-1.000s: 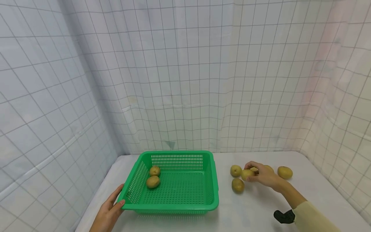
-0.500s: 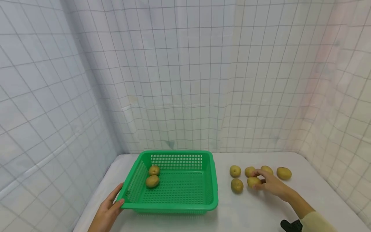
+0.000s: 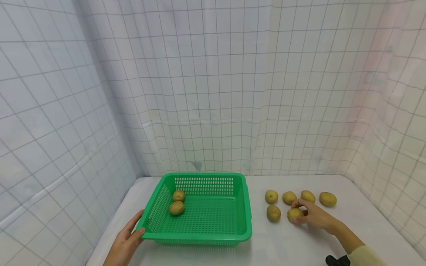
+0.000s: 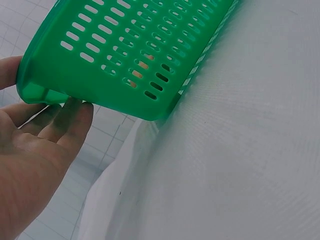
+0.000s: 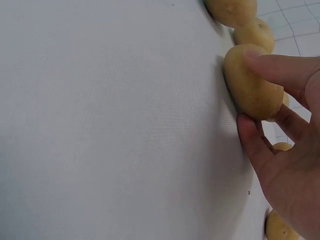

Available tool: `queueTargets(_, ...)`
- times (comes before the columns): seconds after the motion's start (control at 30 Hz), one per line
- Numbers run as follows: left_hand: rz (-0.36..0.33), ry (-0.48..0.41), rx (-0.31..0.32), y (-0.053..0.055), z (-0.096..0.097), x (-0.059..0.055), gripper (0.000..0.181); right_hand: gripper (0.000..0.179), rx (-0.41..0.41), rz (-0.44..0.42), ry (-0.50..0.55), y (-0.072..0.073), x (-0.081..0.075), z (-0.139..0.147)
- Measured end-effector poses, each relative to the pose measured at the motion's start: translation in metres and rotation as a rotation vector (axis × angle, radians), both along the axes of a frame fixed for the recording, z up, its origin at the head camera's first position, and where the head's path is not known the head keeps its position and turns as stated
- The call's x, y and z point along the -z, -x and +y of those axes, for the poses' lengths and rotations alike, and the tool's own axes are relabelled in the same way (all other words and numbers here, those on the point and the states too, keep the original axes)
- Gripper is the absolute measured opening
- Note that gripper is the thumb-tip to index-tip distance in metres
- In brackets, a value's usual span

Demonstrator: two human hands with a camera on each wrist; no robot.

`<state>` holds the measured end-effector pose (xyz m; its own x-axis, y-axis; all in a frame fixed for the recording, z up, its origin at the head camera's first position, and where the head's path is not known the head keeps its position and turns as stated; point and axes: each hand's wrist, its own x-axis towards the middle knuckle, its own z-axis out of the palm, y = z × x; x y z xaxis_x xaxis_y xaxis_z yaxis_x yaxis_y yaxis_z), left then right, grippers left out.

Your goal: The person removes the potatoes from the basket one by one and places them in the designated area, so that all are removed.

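A green plastic basket (image 3: 199, 236) with slotted walls stands on the white table, left of the middle. My left hand (image 3: 124, 242) grips its left rim near the front corner; in the left wrist view the thumb lies on the outer side and the fingers (image 4: 75, 125) curl under the lip. Two potatoes, one of them the front potato (image 3: 176, 208), lie inside along the basket's left wall. On the right, my right hand (image 3: 314, 214) holds a potato (image 5: 252, 82) between thumb and fingers, low at the table surface.
Around the right hand lie several more potatoes: a front-left potato (image 3: 273, 213), a back-left potato (image 3: 271, 196), a middle potato (image 3: 289, 198), another potato (image 3: 307, 196) and a far-right potato (image 3: 327, 199). Grid-patterned white curtains (image 3: 213, 111) enclose the table on three sides.
The right hand has brought its potato toward the front and a little right, away from the back row. The left hand keeps its grip on the basket, which stays in place.
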<state>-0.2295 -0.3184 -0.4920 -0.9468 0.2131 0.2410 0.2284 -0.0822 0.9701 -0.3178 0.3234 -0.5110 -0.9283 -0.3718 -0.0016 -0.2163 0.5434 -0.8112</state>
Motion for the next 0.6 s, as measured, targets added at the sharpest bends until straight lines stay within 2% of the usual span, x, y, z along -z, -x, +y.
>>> queueTargets(0.3,0.021,-0.012,0.014,0.002,0.0,0.002,0.067,0.04,-0.019,-0.041,0.017,-0.002,-0.009,0.004)
queueTargets(0.6,0.023,-0.011,0.013,0.003,0.0,0.002,0.067,0.04,-0.032,-0.049,0.04,0.003,-0.016,0.008)
